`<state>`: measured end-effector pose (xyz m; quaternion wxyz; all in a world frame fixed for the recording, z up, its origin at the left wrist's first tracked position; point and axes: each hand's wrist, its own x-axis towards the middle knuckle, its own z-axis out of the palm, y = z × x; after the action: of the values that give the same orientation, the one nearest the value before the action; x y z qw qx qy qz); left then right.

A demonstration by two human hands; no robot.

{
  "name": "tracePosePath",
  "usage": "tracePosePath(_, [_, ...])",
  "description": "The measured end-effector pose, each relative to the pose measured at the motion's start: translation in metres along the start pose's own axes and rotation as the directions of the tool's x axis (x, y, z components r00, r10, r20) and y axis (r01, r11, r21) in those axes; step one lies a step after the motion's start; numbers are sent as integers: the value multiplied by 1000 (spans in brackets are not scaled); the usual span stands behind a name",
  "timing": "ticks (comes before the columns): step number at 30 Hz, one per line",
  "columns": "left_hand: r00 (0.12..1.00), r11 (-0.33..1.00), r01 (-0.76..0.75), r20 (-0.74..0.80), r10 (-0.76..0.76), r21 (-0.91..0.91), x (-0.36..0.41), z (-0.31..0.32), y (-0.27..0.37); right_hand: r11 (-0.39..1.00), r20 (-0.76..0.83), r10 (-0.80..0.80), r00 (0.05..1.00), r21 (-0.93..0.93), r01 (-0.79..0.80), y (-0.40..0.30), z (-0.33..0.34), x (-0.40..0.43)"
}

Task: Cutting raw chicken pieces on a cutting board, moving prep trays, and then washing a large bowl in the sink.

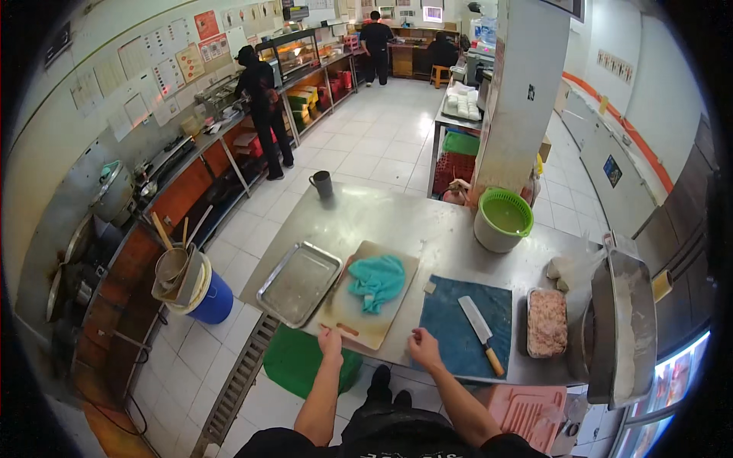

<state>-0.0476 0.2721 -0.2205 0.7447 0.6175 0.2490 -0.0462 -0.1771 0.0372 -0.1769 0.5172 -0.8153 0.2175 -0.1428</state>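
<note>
My left hand is at the near left corner of a worn white cutting board, its fingers curled at the edge; whether it grips the board I cannot tell. A crumpled turquoise cloth lies on the board. Half-curled, my right hand is at the near left edge of a dark blue cloth, with nothing visible in it. On that cloth lies a cleaver with a wooden handle pointing towards me. A metal tray sits left of the board, close against it.
On the steel table stand a grey mug, a bucket with a green strainer, a tray of minced meat and a large floury metal pan. A pillar rises beyond. Several people in dark clothes are farther off.
</note>
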Motion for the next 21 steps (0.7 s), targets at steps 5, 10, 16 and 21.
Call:
tracePosePath(5, [985, 980, 169, 37, -166, -107, -32, 32, 48, 950, 147, 296, 944, 59, -307, 67, 71, 52])
tracePosePath(10, [956, 948, 259, -91, -279, -183, -38, 31, 61, 897, 165, 380, 910, 174, -406, 29, 87, 47])
tracePosePath(16, [964, 946, 248, -44, -263, -208, -35, 39, 59, 774, 302, 411, 860, 383, -504, -1, 82, 41])
tracePosePath(21, [976, 889, 205, 153, -154, -409, -26, 43, 59, 451, 480, 237, 845, 716, -533, 12, 84, 45])
